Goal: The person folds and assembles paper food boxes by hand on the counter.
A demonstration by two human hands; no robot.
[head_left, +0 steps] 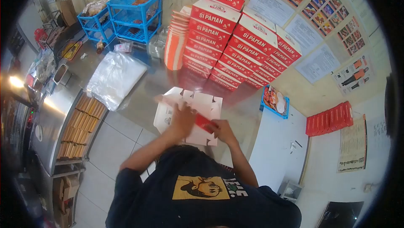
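A flat cardboard box blank (205, 102), pale on its upper face, lies on the metal table in front of my body. My left hand (183, 120) is over the middle of the blank, fingers bent against a red flap (204, 123). At the right end of that raised flap, my right hand (222, 130) has its fingers closed round the edge. The red strip runs slantwise between both hands. The fingertips of my left hand are blurred.
Stacked red and white boxes (212, 24) stand at the table's back, beside striped paper containers (176, 45). Clear plastic bags (115, 78) lie to the left, near blue baskets (134, 17). A blue tray (275, 102) sits on the right.
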